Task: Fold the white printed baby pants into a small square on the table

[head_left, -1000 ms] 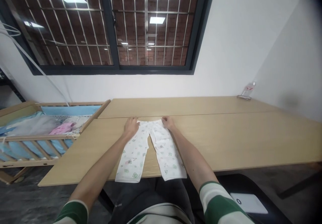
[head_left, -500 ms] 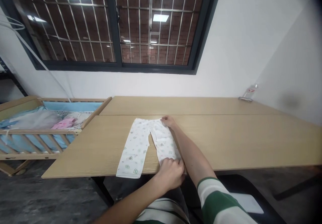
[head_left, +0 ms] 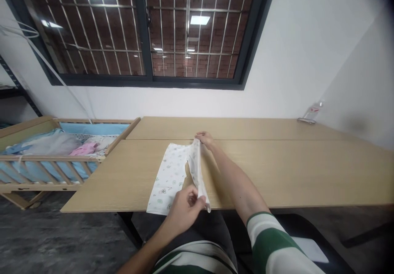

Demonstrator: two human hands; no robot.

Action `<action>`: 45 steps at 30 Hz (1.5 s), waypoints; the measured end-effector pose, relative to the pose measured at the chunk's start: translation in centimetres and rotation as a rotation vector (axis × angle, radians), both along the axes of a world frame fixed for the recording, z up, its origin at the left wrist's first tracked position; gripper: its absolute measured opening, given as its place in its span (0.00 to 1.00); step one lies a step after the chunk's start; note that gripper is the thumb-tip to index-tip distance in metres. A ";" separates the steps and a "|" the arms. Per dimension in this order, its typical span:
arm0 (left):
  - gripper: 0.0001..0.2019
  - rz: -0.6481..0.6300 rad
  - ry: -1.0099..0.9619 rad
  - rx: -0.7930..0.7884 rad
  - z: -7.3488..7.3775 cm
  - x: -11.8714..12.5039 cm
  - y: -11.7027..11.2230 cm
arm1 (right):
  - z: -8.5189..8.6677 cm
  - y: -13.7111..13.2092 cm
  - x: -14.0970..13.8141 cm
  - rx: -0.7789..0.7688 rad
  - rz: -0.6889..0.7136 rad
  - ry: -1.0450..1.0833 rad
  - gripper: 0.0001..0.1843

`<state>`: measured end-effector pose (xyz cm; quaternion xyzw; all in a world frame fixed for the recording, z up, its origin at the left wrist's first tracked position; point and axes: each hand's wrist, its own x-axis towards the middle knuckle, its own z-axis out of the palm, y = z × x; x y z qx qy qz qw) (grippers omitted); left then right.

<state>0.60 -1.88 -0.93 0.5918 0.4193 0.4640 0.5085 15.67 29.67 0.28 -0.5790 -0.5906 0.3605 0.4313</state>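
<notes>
A pair of small white trousers (head_left: 169, 175) with a green print lies on the wooden table, waistband towards the wall. Their right leg is lifted off the surface and tilts towards the left leg, which lies flat with its cuff at the table's front edge. My right hand (head_left: 205, 138) pinches the right corner of the waistband, its arm stretched along the trousers' right side. Near the front edge, my left hand (head_left: 186, 206) grips the lifted leg by its cuff end; part of that cuff hides behind the fingers.
The table (head_left: 277, 167) reaches from the wall to my lap. To its left stands a wooden cot (head_left: 55, 159) with blue lining, holding a pink cloth (head_left: 83, 148) and other bedding. A clear bottle (head_left: 312, 111) is in the far right corner. A dark chair (head_left: 295, 224) is at lower right.
Both hands have raised the trousers' right leg and moved it leftwards towards the other leg. My left hand shifted left along the front edge; my right hand rose slightly.
</notes>
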 end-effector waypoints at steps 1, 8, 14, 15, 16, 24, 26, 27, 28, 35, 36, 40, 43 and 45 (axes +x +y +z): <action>0.19 0.016 -0.094 -0.042 -0.1 -1.0 -0.4 | 0.5 0.1 -1.0 0.003 0.012 -0.003 0.17; 0.24 0.238 -0.147 -0.167 -1.0 -6.9 -2.5 | 0.6 0.1 -9.2 0.001 0.084 -0.100 0.16; 0.26 0.326 -0.149 -0.225 -3.0 -9.5 -2.9 | -2.1 -0.1 -14.4 0.004 0.113 -0.245 0.16; 0.26 0.344 -0.150 -0.235 -3.4 -9.8 -2.9 | -2.5 -0.1 -15.0 0.008 0.112 -0.270 0.16; 0.25 0.362 -0.146 -0.244 -3.7 -10.1 -2.9 | -2.9 -0.1 -15.5 0.014 0.109 -0.295 0.15; 0.22 0.444 0.014 -0.246 -6.3 -11.3 -3.2 | -3.9 -1.0 -16.8 0.065 0.097 -0.435 0.11; 0.20 0.479 0.230 -0.183 -6.5 -11.6 -3.5 | -3.7 -1.3 -16.6 0.087 0.116 -0.457 0.10; 0.19 0.525 0.390 -0.128 -6.4 -11.8 -3.7 | -3.5 -1.5 -16.5 0.102 0.133 -0.464 0.09; 0.18 0.590 0.561 -0.052 -6.2 -11.8 -4.0 | -3.2 -1.8 -16.4 0.120 0.155 -0.469 0.08; 0.14 0.615 1.004 0.666 -5.0 -10.4 -5.8 | -0.9 -6.8 -14.9 0.304 0.454 -0.468 0.16; 0.17 0.558 1.036 0.721 -5.1 -10.0 -5.9 | -0.7 -8.4 -14.5 0.345 0.549 -0.466 0.19; 0.20 0.483 1.137 0.846 -6.5 -8.4 -5.5 | -0.5 -15.9 -12.8 0.454 1.020 -0.476 0.31; 0.18 0.541 1.146 0.878 -8.2 -8.1 -4.9 | -1.0 -20.9 -11.5 0.424 1.249 -0.473 0.31; 0.18 0.548 1.129 0.902 -9.2 -8.2 -4.5 | -1.6 -22.9 -10.9 0.368 1.308 -0.485 0.31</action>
